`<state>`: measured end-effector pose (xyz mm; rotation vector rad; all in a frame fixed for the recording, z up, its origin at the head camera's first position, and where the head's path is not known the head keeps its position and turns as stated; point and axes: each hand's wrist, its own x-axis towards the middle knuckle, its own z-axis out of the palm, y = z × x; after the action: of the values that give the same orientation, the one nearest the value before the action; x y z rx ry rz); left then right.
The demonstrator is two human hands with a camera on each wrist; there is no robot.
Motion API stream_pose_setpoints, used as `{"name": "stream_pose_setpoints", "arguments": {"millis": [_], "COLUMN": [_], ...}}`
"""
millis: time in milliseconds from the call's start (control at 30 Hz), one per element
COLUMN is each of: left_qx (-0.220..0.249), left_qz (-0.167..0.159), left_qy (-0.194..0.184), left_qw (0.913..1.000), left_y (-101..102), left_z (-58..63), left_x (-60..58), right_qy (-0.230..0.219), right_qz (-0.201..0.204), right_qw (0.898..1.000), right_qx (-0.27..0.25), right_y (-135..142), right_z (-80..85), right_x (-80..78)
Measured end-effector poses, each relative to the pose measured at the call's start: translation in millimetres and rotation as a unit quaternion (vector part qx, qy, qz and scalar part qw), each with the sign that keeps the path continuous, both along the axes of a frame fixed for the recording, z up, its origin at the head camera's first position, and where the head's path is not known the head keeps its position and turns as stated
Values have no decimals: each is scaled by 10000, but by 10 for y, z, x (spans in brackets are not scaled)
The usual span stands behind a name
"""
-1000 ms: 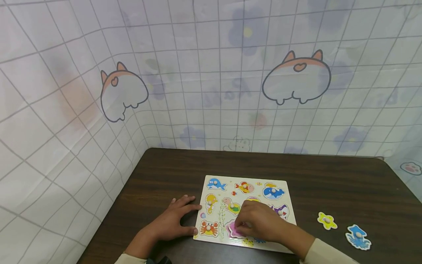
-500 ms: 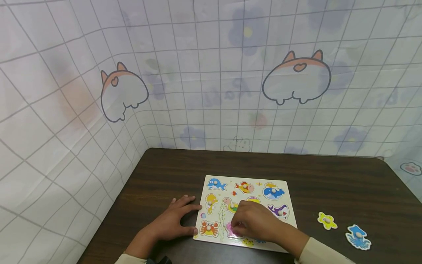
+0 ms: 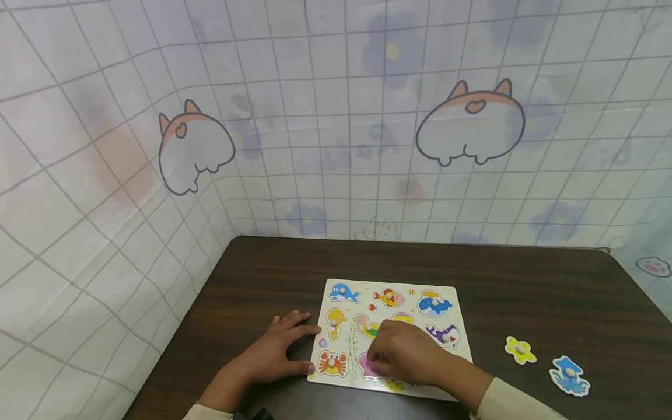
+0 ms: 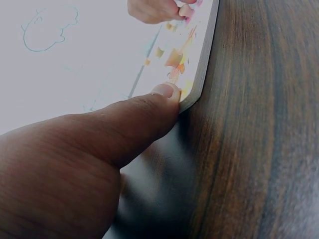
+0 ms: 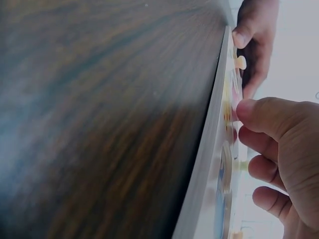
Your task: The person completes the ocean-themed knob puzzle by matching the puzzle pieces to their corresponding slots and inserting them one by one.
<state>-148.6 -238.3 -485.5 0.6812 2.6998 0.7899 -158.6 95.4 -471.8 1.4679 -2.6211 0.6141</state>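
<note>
A cream knobbed puzzle board (image 3: 343,344) lies on the table, filled with sea-animal pieces. My right hand (image 3: 406,353) is over its lower middle, thumb and fingers curled down at a pink puzzle piece (image 3: 367,366), which it mostly hides. In the right wrist view, the thumb and bent fingers (image 5: 269,119) meet at this piece, close to the board's face; its knob is hidden. My left hand (image 3: 280,347) is spread at the board's left side. Its thumb (image 4: 164,94) presses the near corner beside the crab piece (image 3: 332,363), and the forefinger touches the left edge.
To the right of the board lie two loose pieces, a yellow starfish (image 3: 520,350) and a blue octopus or squid (image 3: 570,376). The dark wooden table (image 3: 273,262) ends at a cloth-covered wall (image 3: 336,192) at the back and left.
The right hand has shifted slightly left with the pink piece, which looked tilted and raised a second ago and now lies flatter in the board. The left hand has stayed put.
</note>
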Motion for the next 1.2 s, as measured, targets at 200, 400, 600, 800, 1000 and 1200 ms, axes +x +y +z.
{"name": "stream_pose_setpoints", "arguments": {"millis": [200,400,600,800,1000,1200], "left_qx": [43,61,26,7,15,10], "left_qz": [-8,-16,-31,3,22,36], "left_qy": [3,-33,-18,-28,-35,-52], "left_qw": [10000,10000,10000,10000,10000,10000], "left_y": [5,4,7,14,13,25], "left_z": [38,63,63,54,36,46], "left_x": [5,3,0,0,4,9], "right_qy": [-15,52,-184,-349,90,100], "right_qz": [-47,-143,-527,-846,-876,-1127], "right_qw": [10000,9995,9984,9958,9959,9936], "right_qx": [-59,-271,12,-29,-188,-70], "right_y": [115,308,503,709,919,1132], "right_z": [10,27,55,64,25,68], "right_x": [3,32,57,89,109,151]}}
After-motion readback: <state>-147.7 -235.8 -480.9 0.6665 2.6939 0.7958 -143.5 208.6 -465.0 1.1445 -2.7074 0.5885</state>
